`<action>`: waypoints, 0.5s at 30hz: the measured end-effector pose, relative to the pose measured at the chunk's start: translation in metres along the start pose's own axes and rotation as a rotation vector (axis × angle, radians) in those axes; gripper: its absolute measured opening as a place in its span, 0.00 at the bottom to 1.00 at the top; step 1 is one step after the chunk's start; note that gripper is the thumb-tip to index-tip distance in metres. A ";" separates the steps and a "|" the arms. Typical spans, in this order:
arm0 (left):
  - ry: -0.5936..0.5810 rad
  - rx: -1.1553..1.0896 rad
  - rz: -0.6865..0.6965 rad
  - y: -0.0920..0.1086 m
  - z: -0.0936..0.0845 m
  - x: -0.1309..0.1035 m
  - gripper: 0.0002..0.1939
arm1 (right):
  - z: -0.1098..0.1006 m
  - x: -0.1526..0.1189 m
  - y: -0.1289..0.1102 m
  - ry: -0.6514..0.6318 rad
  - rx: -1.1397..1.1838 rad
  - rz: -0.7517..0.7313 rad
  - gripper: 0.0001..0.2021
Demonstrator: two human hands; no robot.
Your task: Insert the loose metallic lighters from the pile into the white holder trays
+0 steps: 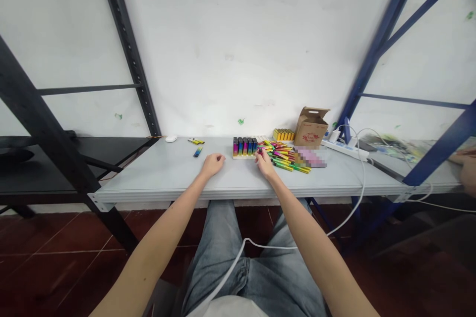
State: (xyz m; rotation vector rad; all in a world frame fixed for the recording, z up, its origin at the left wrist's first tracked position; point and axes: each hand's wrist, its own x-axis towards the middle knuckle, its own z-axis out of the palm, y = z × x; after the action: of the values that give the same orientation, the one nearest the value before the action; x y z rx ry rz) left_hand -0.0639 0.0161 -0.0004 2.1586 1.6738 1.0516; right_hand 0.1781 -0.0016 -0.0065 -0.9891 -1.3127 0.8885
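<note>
My left hand [213, 164] rests on the table, its fingers curled closed, and no object shows from it. Just right of the white-based tray, my right hand [264, 162] pinches a dark pinkish lighter [260, 151], mostly covered by the fingers. The tray holds upright rows of lighters [244, 146] with black tops and purple, blue and yellow bodies. A loose heap of shiny lighters [284, 152] in green, yellow, red and pink lies beside and beyond my right hand. To the left, a blue-and-yellow lighter [198, 151] and yellow lighters [196, 141] lie apart.
Behind the heap stand a block of yellow lighters [283, 134] and an open cardboard box [311, 128]. A power strip [344, 148] with white cables lies at the right. A white cable [267, 246] crosses my lap. Metal posts [126, 44] flank the grey table [178, 178].
</note>
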 end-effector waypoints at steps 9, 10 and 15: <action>-0.011 0.019 -0.008 -0.001 0.000 0.001 0.17 | 0.002 0.000 0.002 0.111 -0.030 -0.118 0.11; -0.008 0.018 -0.005 -0.001 0.000 0.001 0.17 | 0.002 0.000 0.002 0.115 -0.021 -0.118 0.11; 0.000 0.016 0.012 -0.002 0.001 0.001 0.17 | 0.003 -0.002 -0.004 0.115 0.047 -0.025 0.18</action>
State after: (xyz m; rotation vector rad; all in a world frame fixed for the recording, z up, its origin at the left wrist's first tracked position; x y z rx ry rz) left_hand -0.0649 0.0177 -0.0015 2.1805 1.6770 1.0451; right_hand 0.1753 -0.0044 -0.0029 -0.9707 -1.1995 0.8281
